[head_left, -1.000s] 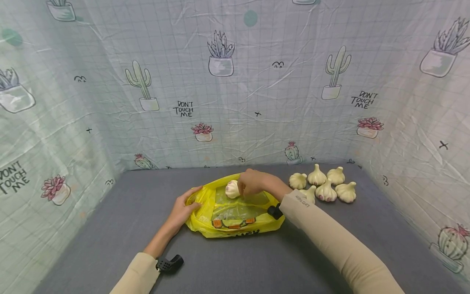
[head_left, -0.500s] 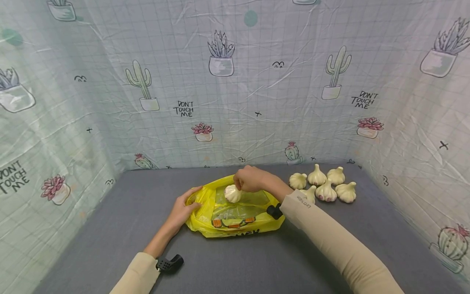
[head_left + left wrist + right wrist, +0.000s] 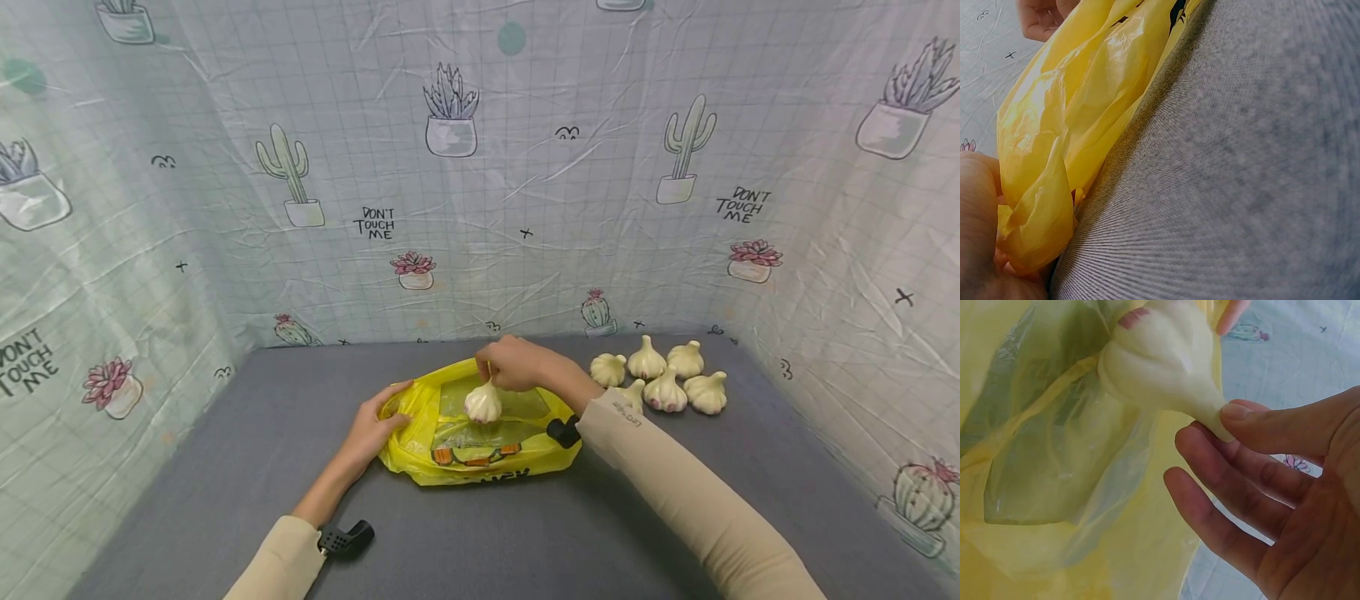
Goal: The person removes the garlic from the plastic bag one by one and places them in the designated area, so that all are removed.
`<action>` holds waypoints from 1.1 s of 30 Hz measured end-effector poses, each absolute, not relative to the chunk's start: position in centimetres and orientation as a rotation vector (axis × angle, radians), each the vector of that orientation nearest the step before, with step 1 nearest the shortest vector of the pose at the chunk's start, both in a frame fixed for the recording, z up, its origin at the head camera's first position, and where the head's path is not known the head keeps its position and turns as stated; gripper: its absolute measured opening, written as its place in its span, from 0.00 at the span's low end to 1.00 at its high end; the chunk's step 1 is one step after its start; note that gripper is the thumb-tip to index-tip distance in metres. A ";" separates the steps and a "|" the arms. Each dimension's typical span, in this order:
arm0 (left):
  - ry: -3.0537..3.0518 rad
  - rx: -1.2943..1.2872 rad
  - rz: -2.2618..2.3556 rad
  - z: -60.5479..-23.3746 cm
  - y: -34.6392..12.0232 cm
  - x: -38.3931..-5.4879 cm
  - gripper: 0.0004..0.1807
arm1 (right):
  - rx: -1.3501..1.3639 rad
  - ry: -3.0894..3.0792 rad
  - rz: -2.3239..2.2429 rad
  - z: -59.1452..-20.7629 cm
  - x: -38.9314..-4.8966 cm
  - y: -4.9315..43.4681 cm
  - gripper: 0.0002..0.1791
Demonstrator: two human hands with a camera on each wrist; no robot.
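Note:
A yellow plastic bag point(image 3: 417, 450) with a see-through panel lies mid-table, its mouth spread apart. My left hand point(image 3: 367, 429) grips the bag's left rim, thumb at the near side of the opening. In the left wrist view, crumpled yellow plastic of the bag point(image 3: 1054, 144) bunches beside that hand point(image 3: 977, 219). Over the bag's opening, my right hand point(image 3: 517, 364) pinches a garlic bulb point(image 3: 483, 405) by its stem, so the bulb hangs down. Seen from the right wrist, thumb and fingertips meet on the stem of the garlic bulb point(image 3: 1154, 362); two fingers stay apart from it.
Several more garlic bulbs point(image 3: 666, 390) stand grouped at the table's back right, one partly hidden by my right sleeve point(image 3: 660, 475). A grey cloth covers the table point(image 3: 465, 542). Patterned curtains point(image 3: 495, 192) close in the back and both sides.
The garlic bulb has swung from pointing left to hanging below my right fingers, as the right hand rose slightly and shifted left. My left hand and the bag stay put.

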State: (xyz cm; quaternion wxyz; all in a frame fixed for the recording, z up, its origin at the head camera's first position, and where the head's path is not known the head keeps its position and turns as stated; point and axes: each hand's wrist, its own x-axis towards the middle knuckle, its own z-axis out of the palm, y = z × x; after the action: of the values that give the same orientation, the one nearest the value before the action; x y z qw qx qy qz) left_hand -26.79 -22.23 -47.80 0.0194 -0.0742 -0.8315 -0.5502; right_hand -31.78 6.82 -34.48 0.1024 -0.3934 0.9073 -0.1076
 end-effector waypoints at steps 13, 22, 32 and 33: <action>-2.601 -0.230 -1.686 -47.9 -22.3 -26.9 0.33 | -1.222 2.708 -0.375 -33.9 -31.3 7.5 0.13; -2.603 -0.230 -1.682 -47.9 -22.3 -27.0 0.33 | -1.279 2.747 -0.446 -33.1 -30.6 8.2 0.11; -2.601 -0.201 -1.683 -47.5 -22.0 -26.7 0.34 | -1.304 2.783 -0.519 -32.7 -29.7 8.9 0.09; -2.595 -0.205 -1.683 -47.6 -22.1 -26.7 0.34 | -1.303 2.787 -0.527 -32.7 -29.6 9.0 0.09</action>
State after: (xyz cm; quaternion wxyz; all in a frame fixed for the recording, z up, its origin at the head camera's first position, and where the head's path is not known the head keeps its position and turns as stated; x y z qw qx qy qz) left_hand -26.74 -22.07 -47.59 0.0207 -0.0663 -0.8369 -0.5429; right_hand -29.62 9.01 -32.70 0.0103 -0.4174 0.8928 -0.1687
